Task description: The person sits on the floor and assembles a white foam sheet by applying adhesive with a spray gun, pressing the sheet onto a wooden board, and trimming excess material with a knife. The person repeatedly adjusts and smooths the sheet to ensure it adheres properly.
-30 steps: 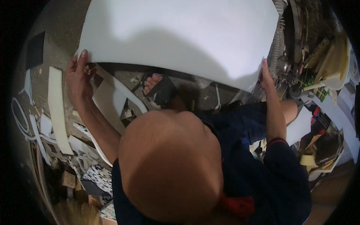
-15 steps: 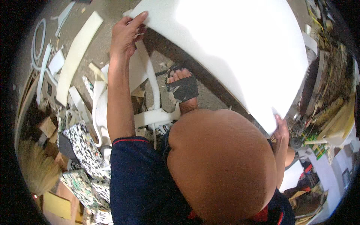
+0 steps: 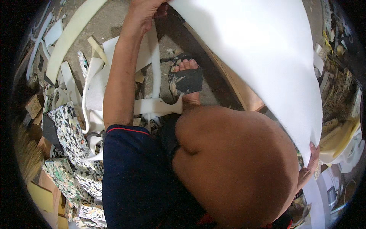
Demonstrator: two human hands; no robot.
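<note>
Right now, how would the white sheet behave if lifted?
The white sheet is probably light for its size, with left hand and right hand at its edges. It may flex somewhat: its near edge bows, though the lens may exaggerate that.

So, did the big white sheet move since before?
Yes. Against the wooden surface below it, the white sheet has shifted away from the sandaled foot, so more wood shows between them now.

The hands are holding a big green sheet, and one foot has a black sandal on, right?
No, the big sheet is white, not green, as the head view shows. The left hand and right hand do hold it, and one foot has a black sandal.
</note>
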